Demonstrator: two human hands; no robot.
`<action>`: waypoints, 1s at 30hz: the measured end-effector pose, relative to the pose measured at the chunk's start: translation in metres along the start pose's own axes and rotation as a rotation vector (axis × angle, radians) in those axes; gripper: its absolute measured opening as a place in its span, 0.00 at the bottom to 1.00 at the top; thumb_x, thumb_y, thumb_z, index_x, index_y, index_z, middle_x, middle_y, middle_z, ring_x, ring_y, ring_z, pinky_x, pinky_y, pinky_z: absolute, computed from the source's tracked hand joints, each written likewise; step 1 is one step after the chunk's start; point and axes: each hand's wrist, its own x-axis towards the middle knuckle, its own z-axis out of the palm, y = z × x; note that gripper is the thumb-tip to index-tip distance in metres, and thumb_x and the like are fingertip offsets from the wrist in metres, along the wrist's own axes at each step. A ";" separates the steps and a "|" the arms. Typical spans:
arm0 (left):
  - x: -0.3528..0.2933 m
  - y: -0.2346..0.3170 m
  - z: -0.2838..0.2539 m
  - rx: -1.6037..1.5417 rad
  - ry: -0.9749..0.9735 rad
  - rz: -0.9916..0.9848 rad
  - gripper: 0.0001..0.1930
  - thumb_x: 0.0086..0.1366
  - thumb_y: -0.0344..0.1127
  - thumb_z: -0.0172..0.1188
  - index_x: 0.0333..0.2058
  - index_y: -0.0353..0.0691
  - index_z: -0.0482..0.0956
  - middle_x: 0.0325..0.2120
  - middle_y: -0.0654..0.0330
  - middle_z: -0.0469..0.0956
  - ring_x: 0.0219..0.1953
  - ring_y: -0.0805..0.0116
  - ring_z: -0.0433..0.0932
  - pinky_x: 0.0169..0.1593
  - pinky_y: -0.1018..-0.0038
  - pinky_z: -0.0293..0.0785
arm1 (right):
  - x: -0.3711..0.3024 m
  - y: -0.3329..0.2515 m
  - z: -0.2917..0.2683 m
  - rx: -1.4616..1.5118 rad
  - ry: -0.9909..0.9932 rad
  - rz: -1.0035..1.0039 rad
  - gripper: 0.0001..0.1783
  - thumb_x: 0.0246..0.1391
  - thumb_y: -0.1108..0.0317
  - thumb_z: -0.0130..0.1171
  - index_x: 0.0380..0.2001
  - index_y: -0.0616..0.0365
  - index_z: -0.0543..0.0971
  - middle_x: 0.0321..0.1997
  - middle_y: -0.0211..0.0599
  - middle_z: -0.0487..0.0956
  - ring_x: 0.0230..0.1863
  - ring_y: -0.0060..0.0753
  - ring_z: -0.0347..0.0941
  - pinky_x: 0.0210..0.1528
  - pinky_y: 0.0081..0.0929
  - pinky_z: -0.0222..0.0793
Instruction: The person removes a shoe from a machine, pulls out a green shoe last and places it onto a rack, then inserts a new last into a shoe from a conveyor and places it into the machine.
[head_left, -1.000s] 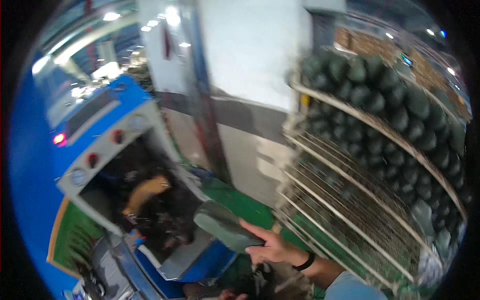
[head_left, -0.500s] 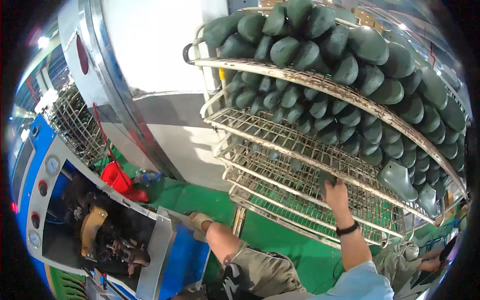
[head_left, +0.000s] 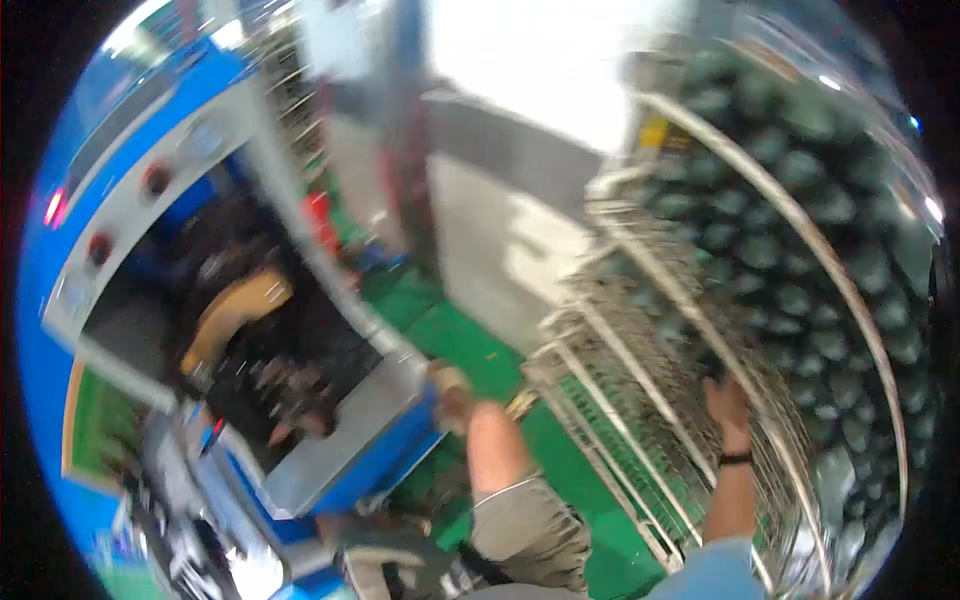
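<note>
My right hand [head_left: 727, 402], with a dark band on its wrist, reaches into a shelf of the cream wire rack [head_left: 660, 395]. Its fingers are blurred but look closed on a dark piece [head_left: 712, 366], probably one of the dark green shoe lasts. Many more shoe lasts [head_left: 800, 290], rounded ends outward, fill the upper and right part of the rack. I do not see my left hand.
On the left stands a blue and grey machine [head_left: 345, 455] with dials, knobs and a tan curved part [head_left: 235, 315] in its dark opening. My bent leg [head_left: 497, 450] is between machine and rack. A pale wall [head_left: 490, 240] stands behind.
The view has swung left and blurred: machine and rack have both shifted right in the picture. My right hand stays at the rack shelf with the dark piece at its fingers.
</note>
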 end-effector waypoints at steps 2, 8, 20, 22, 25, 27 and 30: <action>0.040 -0.029 -0.061 -0.154 0.293 0.092 0.20 0.66 0.38 0.61 0.49 0.28 0.78 0.37 0.52 0.82 0.40 0.62 0.80 0.48 0.67 0.74 | -0.018 0.000 0.014 -0.194 0.279 -0.181 0.36 0.65 0.46 0.49 0.66 0.62 0.66 0.64 0.55 0.72 0.63 0.58 0.68 0.65 0.48 0.64; 0.134 -0.124 -0.170 0.840 0.216 -0.274 0.20 0.58 0.48 0.66 0.38 0.34 0.85 0.27 0.54 0.84 0.33 0.60 0.82 0.41 0.63 0.75 | -0.181 -0.166 -0.006 0.271 -0.196 -0.724 0.27 0.70 0.54 0.48 0.62 0.62 0.72 0.58 0.52 0.78 0.54 0.50 0.76 0.56 0.43 0.72; 0.360 -0.086 -0.113 1.057 0.136 -0.204 0.29 0.54 0.59 0.65 0.28 0.31 0.83 0.26 0.43 0.81 0.35 0.46 0.83 0.39 0.57 0.77 | -0.204 -0.237 0.105 0.242 -0.624 -1.178 0.19 0.65 0.59 0.57 0.53 0.60 0.80 0.46 0.51 0.82 0.44 0.50 0.77 0.50 0.43 0.74; 0.408 -0.113 -0.100 0.630 0.112 -0.317 0.35 0.48 0.61 0.71 0.37 0.28 0.82 0.36 0.40 0.83 0.42 0.43 0.82 0.46 0.60 0.77 | -0.202 -0.241 0.114 0.240 -0.663 -1.149 0.18 0.65 0.61 0.56 0.52 0.60 0.80 0.45 0.50 0.82 0.44 0.48 0.78 0.49 0.42 0.74; 0.439 -0.212 -0.054 0.603 0.619 -0.269 0.37 0.50 0.52 0.73 0.51 0.31 0.72 0.48 0.42 0.79 0.51 0.44 0.78 0.53 0.58 0.75 | -0.193 -0.239 0.134 0.246 -0.725 -1.111 0.17 0.65 0.62 0.56 0.51 0.60 0.81 0.44 0.48 0.83 0.43 0.46 0.79 0.49 0.41 0.75; 0.428 -0.192 -0.007 0.803 0.834 -0.320 0.32 0.55 0.49 0.70 0.48 0.30 0.69 0.47 0.45 0.78 0.53 0.44 0.78 0.55 0.54 0.74 | -0.172 -0.219 0.162 0.287 -0.823 -1.046 0.16 0.64 0.63 0.56 0.50 0.59 0.82 0.43 0.47 0.83 0.43 0.44 0.80 0.49 0.40 0.75; 0.422 -0.170 -0.035 0.318 0.584 -0.435 0.23 0.56 0.44 0.70 0.42 0.30 0.80 0.41 0.46 0.83 0.44 0.53 0.82 0.46 0.64 0.78 | -0.106 -0.189 0.270 0.585 -1.404 -0.838 0.16 0.65 0.62 0.56 0.50 0.60 0.81 0.40 0.43 0.82 0.38 0.42 0.76 0.45 0.40 0.74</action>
